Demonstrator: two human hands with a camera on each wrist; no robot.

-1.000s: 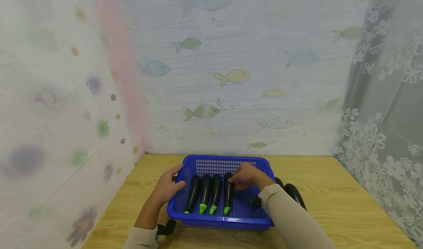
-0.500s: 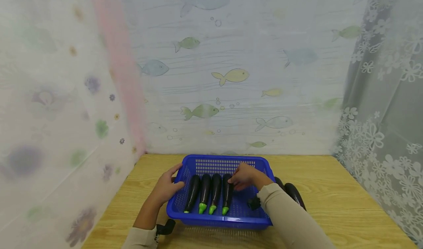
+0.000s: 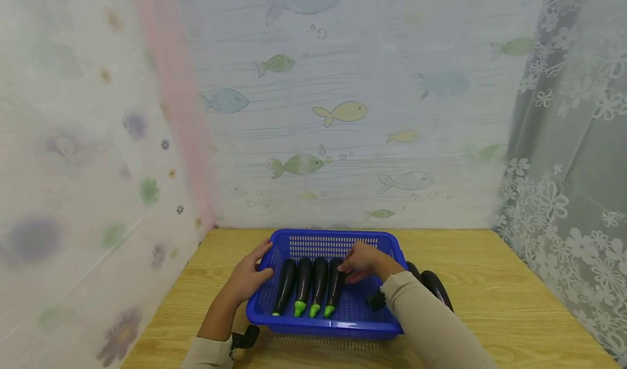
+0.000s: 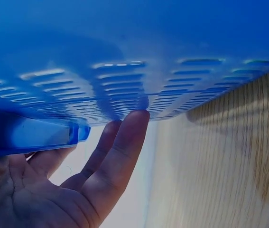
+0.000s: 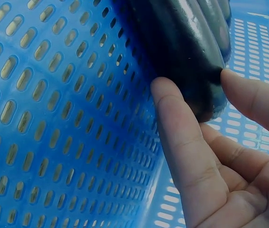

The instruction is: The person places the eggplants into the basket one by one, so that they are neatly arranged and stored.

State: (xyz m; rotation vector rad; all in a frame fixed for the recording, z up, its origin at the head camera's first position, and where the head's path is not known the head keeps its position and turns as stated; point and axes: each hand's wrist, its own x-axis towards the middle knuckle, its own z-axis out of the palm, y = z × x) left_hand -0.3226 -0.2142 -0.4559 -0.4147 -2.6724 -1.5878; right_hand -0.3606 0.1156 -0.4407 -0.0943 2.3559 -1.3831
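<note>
A blue plastic basket [image 3: 362,325] with slotted walls stands on the table, and several dark eggplants lie side by side in it, green stem ends toward me. My left hand [image 3: 247,276] grips the basket's left rim; in the left wrist view its fingers [image 4: 120,161] lie against the slotted outer wall. With thumb and fingers my right hand [image 3: 362,261] pinches the blunt far end of the rightmost eggplant [image 3: 335,290], which lies close against the eggplant [image 3: 319,284] to its left. In the right wrist view the pinched eggplant [image 5: 181,52] sits between thumb and fingers.
Outside the basket on the right, more eggplants [image 3: 436,287] lie on the wooden table [image 3: 495,282], partly behind the right sleeve [image 3: 426,320]. A fish-patterned curtain [image 3: 343,140] hangs behind the table, with further patterned sheets at both sides.
The stem end of the rightmost eggplant has swung left toward its neighbour, with the right hand still pinching its far end. The left hand has stayed at the rim.
</note>
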